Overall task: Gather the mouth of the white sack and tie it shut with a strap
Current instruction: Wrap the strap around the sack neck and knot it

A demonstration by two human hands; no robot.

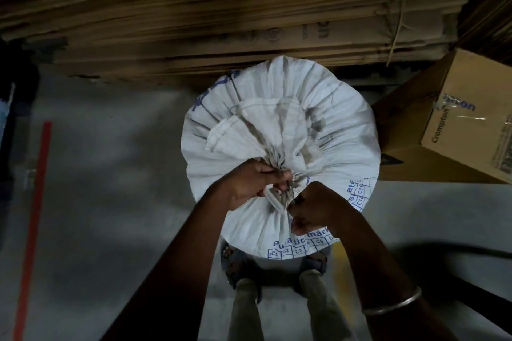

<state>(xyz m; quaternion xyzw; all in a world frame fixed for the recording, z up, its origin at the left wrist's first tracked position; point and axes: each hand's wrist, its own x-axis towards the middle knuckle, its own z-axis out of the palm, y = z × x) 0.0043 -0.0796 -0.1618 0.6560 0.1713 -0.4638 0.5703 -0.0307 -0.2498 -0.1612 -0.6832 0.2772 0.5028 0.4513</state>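
The white sack (279, 152) stands full and round on the grey floor (110, 174), right in front of the person's feet (241, 268), its far side up against a tall stack of flattened cardboard (221, 8). Its mouth is bunched into a tight neck near the sack's close edge, the loose hem fanning out beyond it in folds. The left hand (249, 185) is clamped round that neck, fingers (282, 178) curled and pressed together on the gathered cloth. A pale strap (274, 199) shows just below the fist, a short flat length lying on the sack; where it runs round the neck is hidden by the hand, and whether any knot is formed cannot be told. The right hand (315, 207) sits just beside it, fingers folded in and pinching something thin at the neck, most likely the strap's other end, though the dim light and blur leave that unclear. A metal bangle (393, 304) rings the right wrist. To the right a brown carton (457, 119) printed "Crompton" leans just beside the sack, its far corner cut off by the frame. A red stripe (33, 230) runs down the floor at the left. The blue lettering on the sack is only partly readable.
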